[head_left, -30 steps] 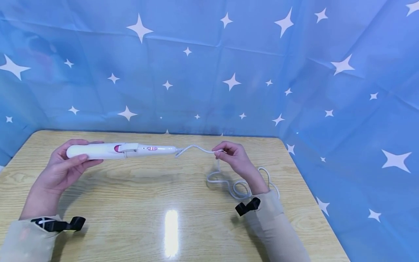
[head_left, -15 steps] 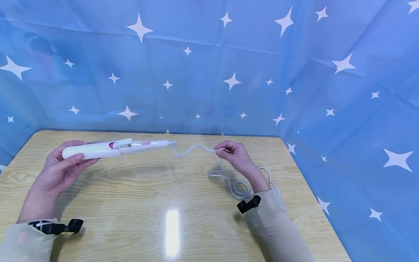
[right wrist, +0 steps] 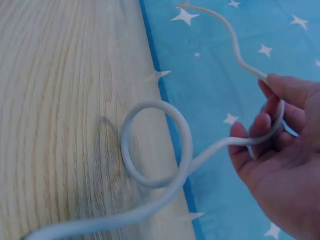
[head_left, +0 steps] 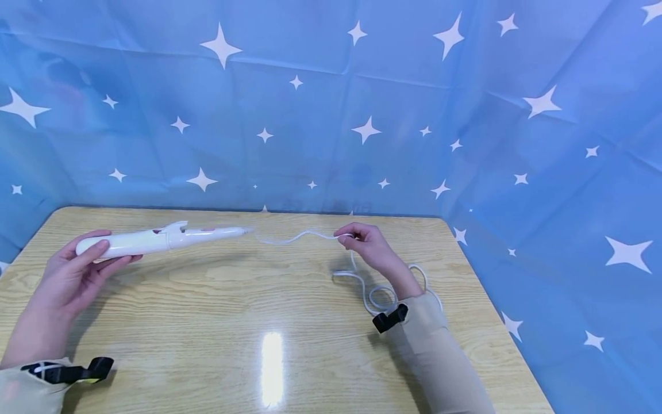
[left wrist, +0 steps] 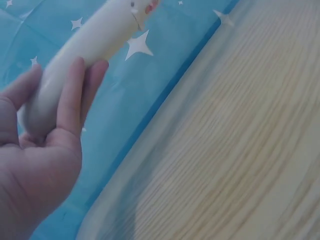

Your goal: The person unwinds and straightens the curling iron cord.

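My left hand (head_left: 67, 282) grips the thick rounded end of a white hair curling iron (head_left: 142, 242), thumb on the near side and fingers on the far side. Held above the table, it points right, with a lever clamp midway and a pink switch on the thinner part. In the left wrist view the thick end of the curling iron (left wrist: 82, 50) fills the hand. A white power cord (head_left: 305, 232) runs from the thin end to my right hand (head_left: 373, 248), which pinches it between thumb and fingers. Across the lower fingers, the right wrist view shows the cord (right wrist: 187, 145) hanging in a loop.
Loose coils of the cord (head_left: 383, 294) lie on the wooden table (head_left: 217, 333) under my right forearm. Its plug end is not visible. A blue curtain (head_left: 320, 155) with white stars hangs behind the table and along its right side.
My left hand has drawn the curling iron to the left, and the iron has rolled so its clamp now sticks up. The cord between the hands is stretched longer; my right hand stays nearly still.
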The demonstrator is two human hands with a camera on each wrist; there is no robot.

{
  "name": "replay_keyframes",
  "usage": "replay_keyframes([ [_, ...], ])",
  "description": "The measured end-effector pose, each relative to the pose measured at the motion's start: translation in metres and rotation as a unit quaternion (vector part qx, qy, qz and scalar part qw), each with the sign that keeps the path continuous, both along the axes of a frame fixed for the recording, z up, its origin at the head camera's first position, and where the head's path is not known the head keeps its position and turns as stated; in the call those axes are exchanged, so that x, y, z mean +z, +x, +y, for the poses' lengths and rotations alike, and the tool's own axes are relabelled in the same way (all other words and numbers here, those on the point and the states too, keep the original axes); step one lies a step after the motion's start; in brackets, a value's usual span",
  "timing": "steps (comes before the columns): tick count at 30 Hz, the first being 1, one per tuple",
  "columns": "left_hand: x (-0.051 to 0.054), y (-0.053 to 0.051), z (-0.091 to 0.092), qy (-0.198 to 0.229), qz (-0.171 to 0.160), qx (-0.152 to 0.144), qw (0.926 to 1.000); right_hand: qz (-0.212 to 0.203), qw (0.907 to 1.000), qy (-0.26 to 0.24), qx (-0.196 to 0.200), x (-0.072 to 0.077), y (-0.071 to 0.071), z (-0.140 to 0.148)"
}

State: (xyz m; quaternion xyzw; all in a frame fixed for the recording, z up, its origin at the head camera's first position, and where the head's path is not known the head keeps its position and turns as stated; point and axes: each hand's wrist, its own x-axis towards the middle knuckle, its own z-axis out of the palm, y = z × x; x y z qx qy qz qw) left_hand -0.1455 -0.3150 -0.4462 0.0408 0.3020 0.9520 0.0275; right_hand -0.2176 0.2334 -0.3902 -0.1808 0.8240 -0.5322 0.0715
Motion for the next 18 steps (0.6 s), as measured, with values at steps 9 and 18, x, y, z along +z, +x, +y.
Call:
replay_keyframes([
  [9, -0.004, 0.005, -0.014, -0.037, -0.093, 0.053, 0.9936, -0.052, 0.9979, 0.029, 0.028, -0.009, -0.002, -0.013],
  [18, -0.010, 0.006, -0.027, -0.170, -0.161, 0.116, 0.9651, -0.044, 0.9967, 0.057, 0.038, -0.013, -0.004, -0.021],
])
